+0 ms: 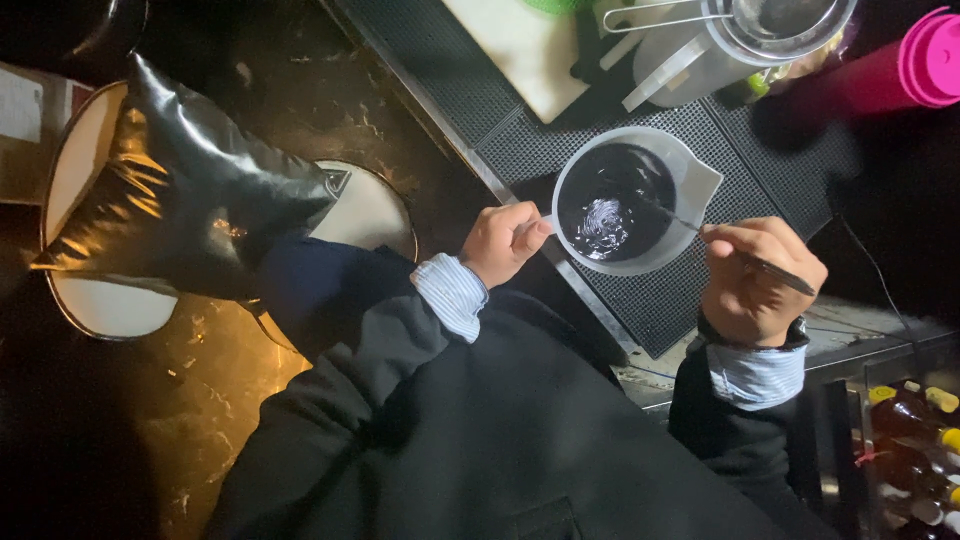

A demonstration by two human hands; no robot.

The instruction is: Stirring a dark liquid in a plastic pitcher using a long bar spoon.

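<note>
Measuring jug: a clear plastic measuring jug [632, 200] stands upright on the black ribbed mat [690, 300], its round mouth open to the camera and dark liquid inside with a pale swirl near the middle.
Jug direction: the pouring spout points right and slightly up in the picture; the handle sits opposite, on the left side, so its long axis runs roughly left to right.
Stirring rod: a thin dark stirring rod [740, 255] slants from the liquid at upper left down to lower right, its tip in the jug, its upper end past the knuckles.
Left hand: the left hand [503, 243] is curled closed around the jug's handle, thumb resting against the rim.
Right hand: the right hand [762, 280] is closed in a pinch on the rod, just right of the jug.
Sleeves: striped shirt cuffs show under dark jacket sleeves.
Beyond the jug: a larger clear pitcher [700, 50] with a metal strainer [790, 20] on top stands above; a pink cup [925, 58] lies at the far right.
Lower right: bottles [915, 440] with yellow caps.
Left: a round stool [100, 300] holding a shiny black bag [190, 190].
</note>
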